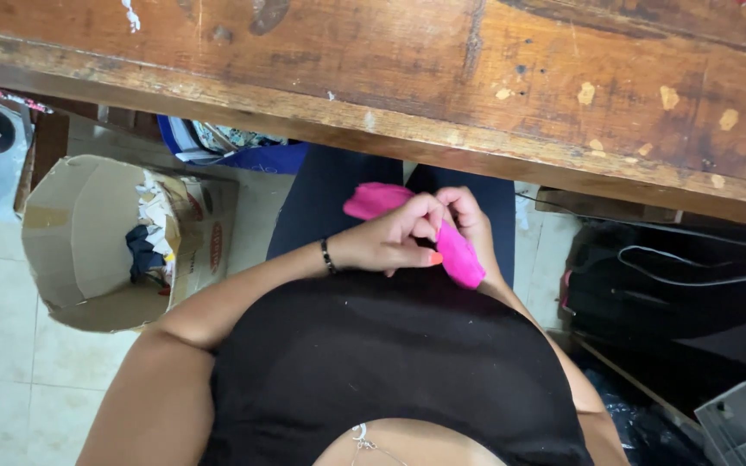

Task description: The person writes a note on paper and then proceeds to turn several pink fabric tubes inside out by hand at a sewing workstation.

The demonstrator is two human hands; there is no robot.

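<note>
- Two hands, one piece of pink fabric [455, 250], all bunched together in the lap, just below the table edge.
- Left hand [390, 240] sits on top, fingers curled tight, pinching the pink cloth; one black bracelet [327, 256] rings that wrist.
- Right hand [468, 216] is tucked behind and partly covered by the left; its fingers close on the same cloth, though how firmly is hard to tell.
- One end of the fabric pokes out up and to the left of the knuckles, the other runs down to the right; the middle is hidden under the fingers.
- Right forearm is mostly lost behind the black top.
- Off to the left on the tiled floor: one open cardboard box [79, 233], scraps of white and dark cloth inside, too jumbled to count.
- To the right, dark bags and two or three thin cables [692, 280], cut off by the frame edge.
- One worn wooden table [563, 95] spans the top, blocking everything beyond; a blue bag [261, 158] peeks out beneath it, mostly hidden.
</note>
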